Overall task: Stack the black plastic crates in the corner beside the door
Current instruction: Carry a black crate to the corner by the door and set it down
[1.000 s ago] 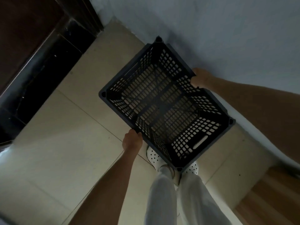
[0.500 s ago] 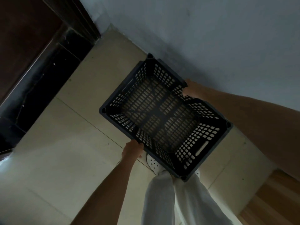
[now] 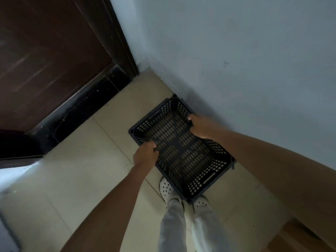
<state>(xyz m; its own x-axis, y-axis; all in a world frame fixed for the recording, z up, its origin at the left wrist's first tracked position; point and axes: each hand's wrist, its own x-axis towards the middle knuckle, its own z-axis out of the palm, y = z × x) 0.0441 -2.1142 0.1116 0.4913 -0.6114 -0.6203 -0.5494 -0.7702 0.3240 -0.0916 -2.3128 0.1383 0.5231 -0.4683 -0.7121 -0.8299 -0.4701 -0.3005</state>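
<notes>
Seen from the head camera, one black plastic crate [image 3: 181,153] sits low over the tiled floor [image 3: 81,170], open side up, its long right side running close along the pale wall [image 3: 236,60] and its far corner pointing toward the corner beside the dark wooden door [image 3: 45,60]. Whether its base touches the floor cannot be told. The left hand [image 3: 145,155] has its fingers curled over the left rim, gripping it, and the right hand [image 3: 201,127] grips the right rim, next to the wall. The likeliest trouble is at the near end: the crate's near corner overlaps the toes of the white perforated shoes [image 3: 166,188], so setting it down here could land it on a foot. The right knuckles could also scrape or get pinched against the wall if the crate slides rightward. Put down where it is, it would probably rest short of the corner, leaving the stack out of place. The count: one crate, with no other in sight, two hands, two shoes, one door.
</notes>
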